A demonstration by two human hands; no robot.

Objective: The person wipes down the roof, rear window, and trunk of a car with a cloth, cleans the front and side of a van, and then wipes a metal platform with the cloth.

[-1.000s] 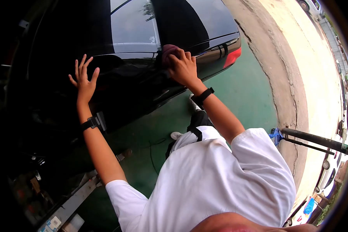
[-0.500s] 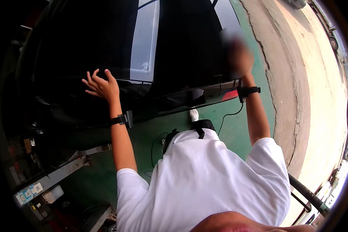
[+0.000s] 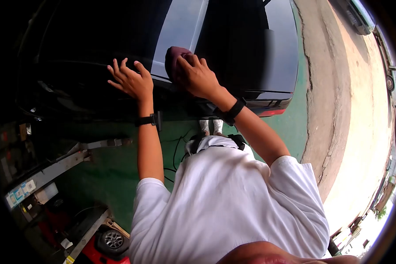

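Observation:
My right hand (image 3: 200, 78) is closed on a dark maroon wad that looks like a folded cloth (image 3: 174, 60), pressed against the glossy black car (image 3: 233, 53). The cloth lies at the lower end of a pale, bright reflection on the bodywork. My left hand (image 3: 134, 81) has its fingers spread and holds nothing. It is at the same side of the car, left of the cloth; whether the palm touches the paint I cannot tell. Dark straps sit on both my wrists.
A red tail light (image 3: 275, 112) marks the car's right corner. Cables (image 3: 176, 154) lie on the green floor (image 3: 114, 176) by my legs. At left is a metal lift arm (image 3: 48, 174); below it, a red machine with a wheel (image 3: 113, 239). Cracked concrete (image 3: 323, 101) runs along the right.
My right hand has swept left across the car, from its right side towards my left hand, and the cloth now shows clearly. My left hand, still spread, has shifted slightly right and up in view.

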